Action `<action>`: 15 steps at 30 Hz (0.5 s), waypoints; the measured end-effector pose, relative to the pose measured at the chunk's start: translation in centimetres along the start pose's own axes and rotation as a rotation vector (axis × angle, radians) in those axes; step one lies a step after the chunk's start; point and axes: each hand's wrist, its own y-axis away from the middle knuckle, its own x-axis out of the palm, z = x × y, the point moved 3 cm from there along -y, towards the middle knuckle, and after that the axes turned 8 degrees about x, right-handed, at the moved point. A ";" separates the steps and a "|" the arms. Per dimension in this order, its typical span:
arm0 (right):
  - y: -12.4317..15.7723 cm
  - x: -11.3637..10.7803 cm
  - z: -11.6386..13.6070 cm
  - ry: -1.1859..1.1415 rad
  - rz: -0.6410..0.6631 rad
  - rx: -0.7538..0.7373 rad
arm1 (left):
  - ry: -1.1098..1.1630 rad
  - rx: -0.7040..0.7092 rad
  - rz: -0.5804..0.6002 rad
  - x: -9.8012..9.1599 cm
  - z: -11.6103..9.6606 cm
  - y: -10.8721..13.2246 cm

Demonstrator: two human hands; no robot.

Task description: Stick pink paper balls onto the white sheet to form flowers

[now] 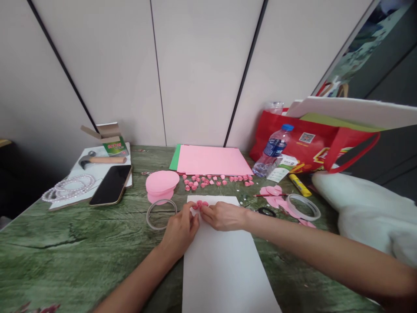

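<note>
A white sheet of paper (224,265) lies lengthwise on the green table (65,252) in front of me. Near its far edge sit a few small pink folded paper pieces (201,203). My left hand (180,230) and my right hand (223,216) meet there, fingertips pinched together on one of those pink pieces and pressing it to the sheet. Several more loose pink pieces (215,179) are scattered in a row just beyond the sheet.
A stack of pink paper circles (162,182), two tape rings (161,214) (303,206), pink and green card sheets (213,159), a phone (111,184), beads (68,186), a hammer (100,160), a water bottle (273,150), a yellow glue stick (300,184), a red bag (312,143) and white cloth (368,208).
</note>
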 end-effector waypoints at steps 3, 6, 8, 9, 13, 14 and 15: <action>0.5 0.2 -0.2 -0.056 -0.002 0.028 | 0.001 0.001 -0.004 0.0 0.0 0.0; 0.8 0.5 -0.1 -0.076 -0.010 0.037 | 0.001 0.004 -0.007 -0.1 -0.1 -0.1; 0.8 0.5 0.0 -0.062 -0.030 0.029 | -0.002 0.007 -0.003 -0.1 -0.1 -0.1; 0.7 0.5 0.0 -0.052 -0.041 0.021 | -0.003 0.006 -0.001 -0.1 -0.1 -0.1; 0.3 0.2 0.2 -0.015 -0.057 -0.023 | -0.002 0.006 -0.001 -0.1 -0.1 -0.1; 0.2 0.2 0.2 -0.007 -0.055 -0.030 | -0.002 0.008 -0.001 -0.1 -0.1 -0.1; 0.1 0.1 0.2 0.000 -0.054 -0.035 | -0.001 0.010 -0.001 -0.1 -0.1 -0.1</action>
